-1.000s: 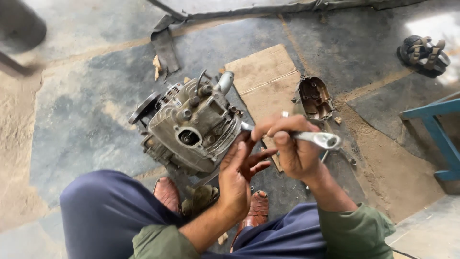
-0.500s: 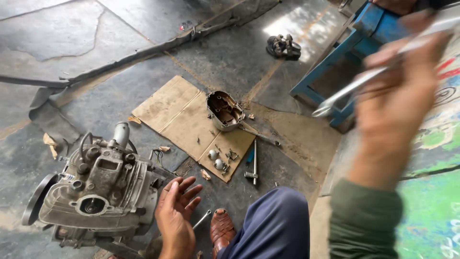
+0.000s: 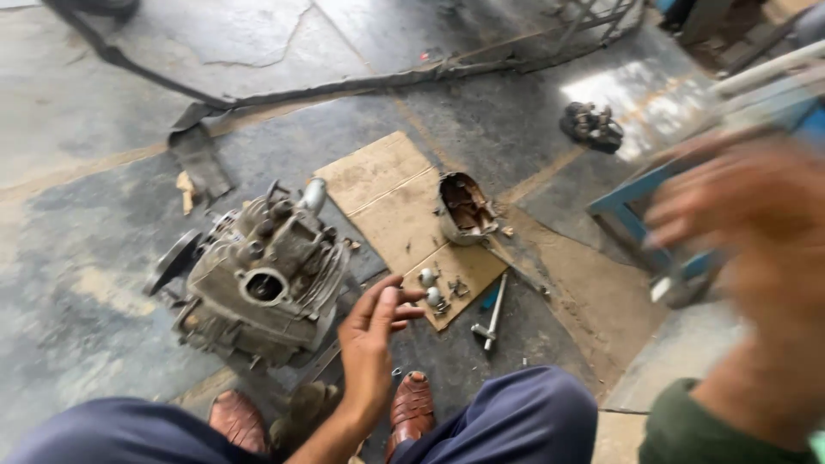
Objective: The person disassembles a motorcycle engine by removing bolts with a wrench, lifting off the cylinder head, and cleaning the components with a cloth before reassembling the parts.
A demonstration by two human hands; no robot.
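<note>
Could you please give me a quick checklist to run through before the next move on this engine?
1. Engine resting steady on the floor: ok, it sits by the person's shoes.
2. Left hand free: ok, open, fingers spread, just right of the engine, holding nothing.
3. Right hand and what it holds: cannot tell, it is raised and heavily blurred.
4. T-handle wrench within sight: ok, lying at the cardboard's near edge.
5. Small parts kept together: ok, grouped on the cardboard.
6. Removed cover out of the way: ok, on the cardboard, apart from the engine.
</note>
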